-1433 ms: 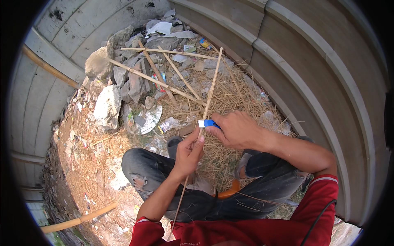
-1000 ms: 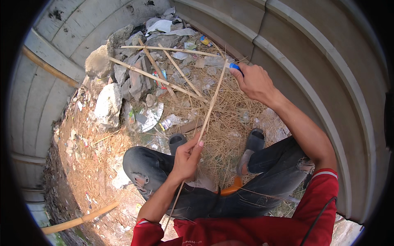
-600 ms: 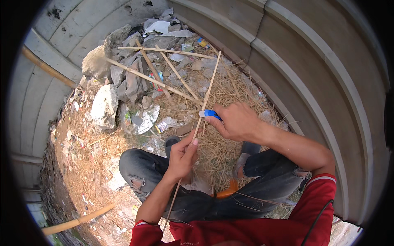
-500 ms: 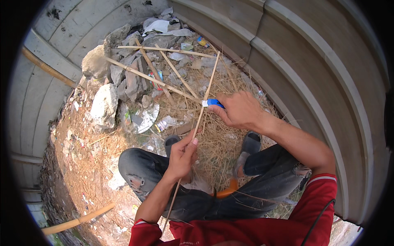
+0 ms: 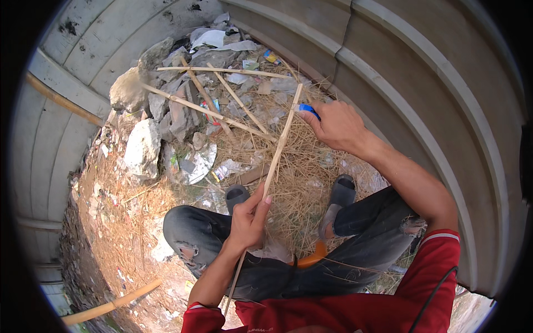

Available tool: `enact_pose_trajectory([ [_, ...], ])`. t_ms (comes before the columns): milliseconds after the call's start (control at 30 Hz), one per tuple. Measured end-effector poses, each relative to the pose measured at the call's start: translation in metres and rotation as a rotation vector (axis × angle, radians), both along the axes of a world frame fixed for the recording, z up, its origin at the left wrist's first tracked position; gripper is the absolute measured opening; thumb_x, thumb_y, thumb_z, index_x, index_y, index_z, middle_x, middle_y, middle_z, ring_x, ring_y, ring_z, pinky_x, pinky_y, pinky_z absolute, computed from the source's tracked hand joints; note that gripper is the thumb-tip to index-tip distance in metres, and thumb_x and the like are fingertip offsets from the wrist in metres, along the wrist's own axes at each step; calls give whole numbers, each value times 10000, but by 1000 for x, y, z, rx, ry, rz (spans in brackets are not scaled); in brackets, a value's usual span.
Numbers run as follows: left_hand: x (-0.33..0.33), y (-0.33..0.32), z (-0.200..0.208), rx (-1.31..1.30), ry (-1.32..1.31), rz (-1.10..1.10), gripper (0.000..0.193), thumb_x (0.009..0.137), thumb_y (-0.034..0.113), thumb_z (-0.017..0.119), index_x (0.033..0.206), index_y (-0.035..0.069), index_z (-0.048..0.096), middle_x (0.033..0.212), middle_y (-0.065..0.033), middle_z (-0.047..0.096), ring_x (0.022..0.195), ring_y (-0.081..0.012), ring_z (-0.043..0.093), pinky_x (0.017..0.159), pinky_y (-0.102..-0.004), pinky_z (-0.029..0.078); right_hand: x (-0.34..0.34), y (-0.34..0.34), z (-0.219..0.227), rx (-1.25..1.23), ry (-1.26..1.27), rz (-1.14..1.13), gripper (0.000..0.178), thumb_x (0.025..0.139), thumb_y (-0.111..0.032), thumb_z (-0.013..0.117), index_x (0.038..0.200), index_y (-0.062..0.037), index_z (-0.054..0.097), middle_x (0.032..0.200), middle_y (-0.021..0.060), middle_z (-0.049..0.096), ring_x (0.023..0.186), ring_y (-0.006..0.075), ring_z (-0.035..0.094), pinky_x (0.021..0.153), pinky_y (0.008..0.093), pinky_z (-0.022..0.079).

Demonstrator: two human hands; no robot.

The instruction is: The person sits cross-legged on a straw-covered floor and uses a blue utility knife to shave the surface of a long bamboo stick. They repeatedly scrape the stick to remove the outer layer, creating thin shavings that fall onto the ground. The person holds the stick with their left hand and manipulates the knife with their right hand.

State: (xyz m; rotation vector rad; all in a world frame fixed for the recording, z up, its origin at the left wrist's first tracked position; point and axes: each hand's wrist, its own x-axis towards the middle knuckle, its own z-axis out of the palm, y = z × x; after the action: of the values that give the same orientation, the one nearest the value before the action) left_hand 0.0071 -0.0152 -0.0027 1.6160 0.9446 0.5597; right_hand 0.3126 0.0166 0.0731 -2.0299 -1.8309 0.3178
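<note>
A pale bamboo stick (image 5: pixel 280 145) slants from my lap up and away in front of me, and my left hand (image 5: pixel 247 223) is closed around its lower part. My right hand (image 5: pixel 340 127) is closed on a small blue cutter (image 5: pixel 309 111). The cutter's tip touches or almost touches the stick near its far end; the blade itself is too small to make out. Beyond the held stick, another thin bamboo stick (image 5: pixel 208 112) lies with its near end close by. A shorter bamboo piece (image 5: pixel 239 97) and a further stick (image 5: pixel 227 71) rest behind it.
Rocks (image 5: pixel 142 149) and litter are piled at the far left. Corrugated metal sheeting (image 5: pixel 411 83) curves close on my right. A bamboo pole (image 5: pixel 114 302) lies at the lower left. Dry straw (image 5: pixel 302 180) covers the ground between my feet, near an orange object (image 5: pixel 312 256) between my legs.
My right hand has moved away from me with the cutter, along the stick to near its far end. My left hand keeps its grip, shifting slightly toward me.
</note>
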Motion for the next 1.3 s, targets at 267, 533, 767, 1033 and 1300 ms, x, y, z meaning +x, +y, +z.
enact_pose_trajectory([
  [267,5,-2,2,144,69,50,420,994,136,622,1364,-57,574,661,-152,581,616,-84,560,580,-275,467,-8,-17,5,-46,8,49,499,1026,-451,500,960,6,690,738,258,674,751,466,672,712,563,521],
  [533,1,-5,-4,308,38,33,419,987,137,640,1352,-61,583,637,-164,600,575,-91,579,550,-276,466,73,23,0,80,-3,-253,527,1045,-449,470,969,26,684,758,252,679,770,459,675,714,545,523],
  [767,2,-3,-2,205,31,24,423,1003,143,623,1368,-64,571,729,-129,658,647,-73,591,588,-264,467,-3,-23,-6,11,105,122,507,1034,-456,511,940,12,679,678,229,649,696,443,664,658,509,516],
  [1033,4,3,11,-388,-218,-49,427,1066,192,536,1441,-13,532,631,75,405,534,-17,353,504,-217,284,29,3,3,87,-40,-17,501,1018,-463,526,876,-12,691,672,229,646,686,453,652,639,537,503],
  [1300,-7,1,7,-462,-267,-99,439,1088,233,481,1433,-37,511,559,66,339,460,-37,288,468,-233,256,3,-9,-8,78,-19,88,509,1032,-464,508,899,5,656,669,235,644,669,451,656,648,530,513],
])
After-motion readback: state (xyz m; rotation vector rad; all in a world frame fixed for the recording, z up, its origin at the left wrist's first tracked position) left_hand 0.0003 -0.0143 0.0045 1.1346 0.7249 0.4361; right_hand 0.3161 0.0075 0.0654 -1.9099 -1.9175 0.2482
